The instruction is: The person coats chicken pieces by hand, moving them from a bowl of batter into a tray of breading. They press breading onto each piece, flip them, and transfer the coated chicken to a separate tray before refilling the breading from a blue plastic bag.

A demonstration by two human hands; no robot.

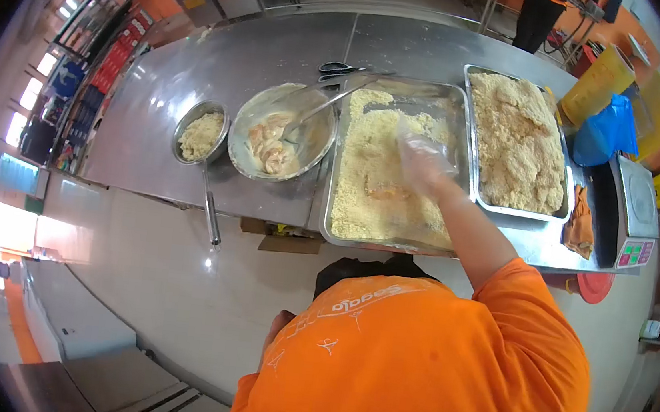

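My right hand (427,161), in a clear plastic glove, reaches over the steel tray (465,120) of yellowish crumbs (372,150). Its fingers look stretched out and meet the crumbs, though they are slightly blurred. Nearer me in the same tray, a piece of raw meat (389,193) lies partly covered by crumbs. Down by my side, my left hand (278,326) is mostly hidden behind the orange shirt, so its fingers do not show clearly. Left of the tray, a metal bowl (238,144) contains pale, wet meat pieces (271,150) and a long-handled spoon (319,115).
A deeper tray (506,213) heaped with crumbs stands to the right, near a scale (638,202) and an orange cloth (580,224). At left, a long-handled strainer (211,214) with crumbs overhangs the table edge. Black-handled scissors (335,68) lie behind the bowl. Another person's legs (536,22) show at the back.
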